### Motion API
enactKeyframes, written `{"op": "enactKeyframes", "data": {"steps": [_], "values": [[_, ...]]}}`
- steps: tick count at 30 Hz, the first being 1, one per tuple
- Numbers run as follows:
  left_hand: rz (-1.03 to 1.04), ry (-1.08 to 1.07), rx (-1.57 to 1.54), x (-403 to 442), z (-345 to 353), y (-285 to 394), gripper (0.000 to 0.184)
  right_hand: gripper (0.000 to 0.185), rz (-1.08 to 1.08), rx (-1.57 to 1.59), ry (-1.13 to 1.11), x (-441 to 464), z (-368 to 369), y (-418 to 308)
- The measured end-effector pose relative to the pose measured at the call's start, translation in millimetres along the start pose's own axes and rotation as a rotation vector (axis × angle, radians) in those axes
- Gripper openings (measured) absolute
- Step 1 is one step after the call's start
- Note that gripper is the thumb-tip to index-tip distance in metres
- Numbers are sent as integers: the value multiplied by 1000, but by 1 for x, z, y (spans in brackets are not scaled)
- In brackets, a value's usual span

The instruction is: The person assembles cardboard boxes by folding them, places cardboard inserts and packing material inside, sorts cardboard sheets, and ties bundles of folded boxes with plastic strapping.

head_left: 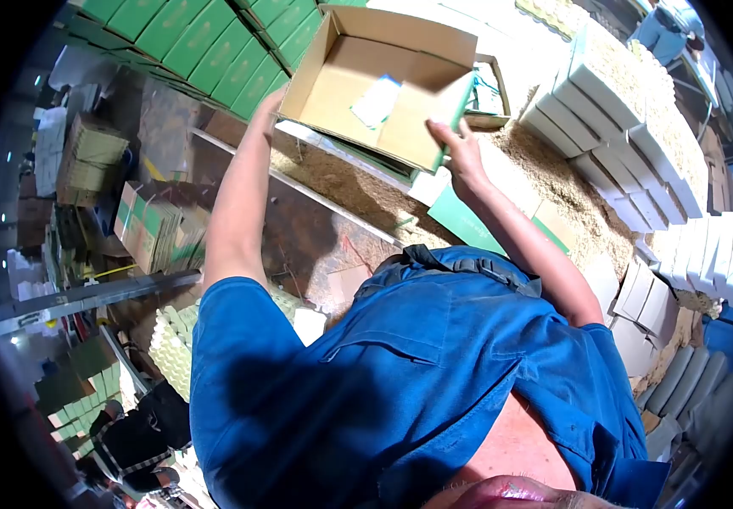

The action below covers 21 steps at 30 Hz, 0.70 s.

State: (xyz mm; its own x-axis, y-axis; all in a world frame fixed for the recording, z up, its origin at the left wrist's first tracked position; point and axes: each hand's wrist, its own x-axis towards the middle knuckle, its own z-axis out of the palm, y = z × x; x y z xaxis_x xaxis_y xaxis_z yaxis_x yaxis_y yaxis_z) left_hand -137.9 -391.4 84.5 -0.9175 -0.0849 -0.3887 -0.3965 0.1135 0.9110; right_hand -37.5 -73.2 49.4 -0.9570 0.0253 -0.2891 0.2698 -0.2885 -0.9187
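An open cardboard box (405,32), brown inside and green on its outer side, is held tilted between my two hands. A small white card with some blue and green (376,101) lies on its bottom. My left hand (274,99) grips the box at its left corner, with its fingers mostly hidden behind the wall. At the right wall, my right hand (458,155) is closed on the edge, the thumb over the rim and the fingers against the green outside. Partly behind the box is another open box (492,117) with something white and dark green in it.
Stacked green boxes (205,51) stand at upper left. White boxes (608,127) are piled on the right, near wood-shaving-like loose material (545,170). A green flat piece (466,219) lies below my right hand. Flattened cartons (150,222) are at left; another person (670,30) is at far right.
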Motion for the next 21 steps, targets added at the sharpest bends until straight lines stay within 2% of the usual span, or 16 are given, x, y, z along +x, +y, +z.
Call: {"op": "enactKeyframes", "data": {"steps": [2,3,5,6,7,9,10,12,16,17,19,21], "values": [[198,-292,371,49,-23,-23,63,60,273,-197,-74,13,2,4],[29,-313,139,49,-12,-15,76,57,276,-269,-105,14,3,2],[64,-114,345,51,3,-13,85,61,358,-396,-159,23,-1,-10],[-18,-267,345,42,3,0,88,68,329,-517,-198,27,-5,-13],[-53,-288,264,42,4,-2,81,77,303,-640,-238,29,-10,-15],[2,-345,145,49,6,-13,74,80,345,-721,-225,35,-9,-14],[-95,-322,79,49,5,-12,68,84,343,-746,-210,39,-7,-8],[-136,-453,-97,83,-15,-41,57,88,371,-767,-276,38,0,-14],[-1,-350,88,41,3,-10,55,93,354,-844,-280,47,11,-21],[-123,-324,34,43,3,-10,56,94,339,-867,-308,49,9,-18],[-137,-384,-17,58,-2,-22,57,102,376,-702,-343,48,5,-11],[-118,-369,-45,53,0,-23,57,98,424,-668,-352,47,3,-10]]}}
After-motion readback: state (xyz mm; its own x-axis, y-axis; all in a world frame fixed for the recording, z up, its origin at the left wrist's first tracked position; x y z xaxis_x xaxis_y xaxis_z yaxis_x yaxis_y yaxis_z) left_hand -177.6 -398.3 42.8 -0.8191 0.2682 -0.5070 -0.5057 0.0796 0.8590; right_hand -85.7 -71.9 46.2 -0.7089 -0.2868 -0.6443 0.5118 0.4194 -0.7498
